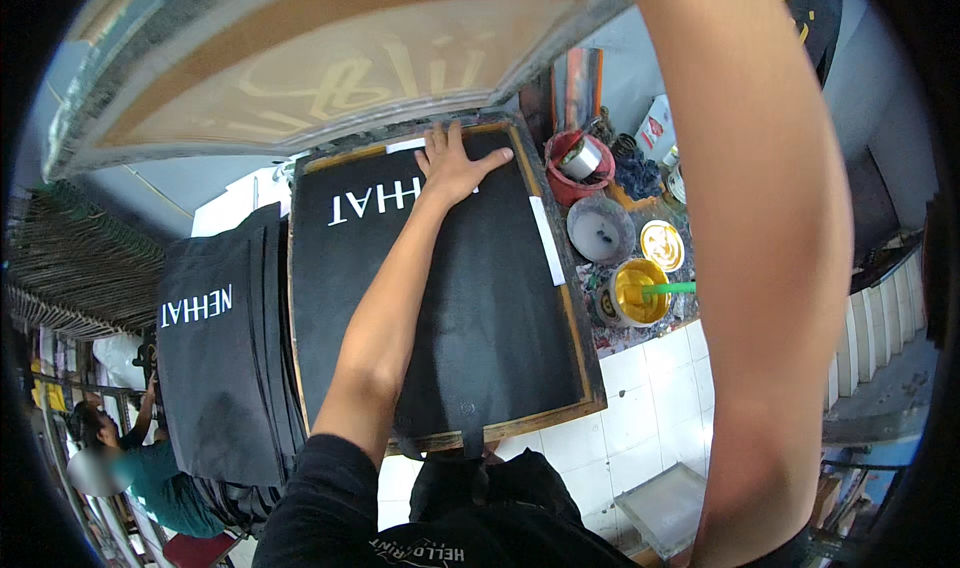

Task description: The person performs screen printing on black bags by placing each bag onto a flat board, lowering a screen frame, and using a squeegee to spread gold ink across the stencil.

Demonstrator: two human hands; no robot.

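Observation:
My left hand point(457, 171) lies flat, fingers spread, near the far edge of a black fabric bag point(490, 308) with white lettering, partly hidden by the hand. The bag lies spread over a wood-edged board point(592, 393), its straps hanging at the near end. Above the far end, a screen-printing frame point(340, 88) is tilted up, pale script showing in its mesh. My right arm point(765, 218) reaches up past the frame's right end; its hand is beyond the upper edge of the picture.
Left of the board is a stack of black bags point(215, 358). At right stand a tub of yellow ink point(640, 290) with a green-handled tool, a grey-white tub point(600, 230) and a red bucket point(580, 178). Another person point(165, 478) is at lower left.

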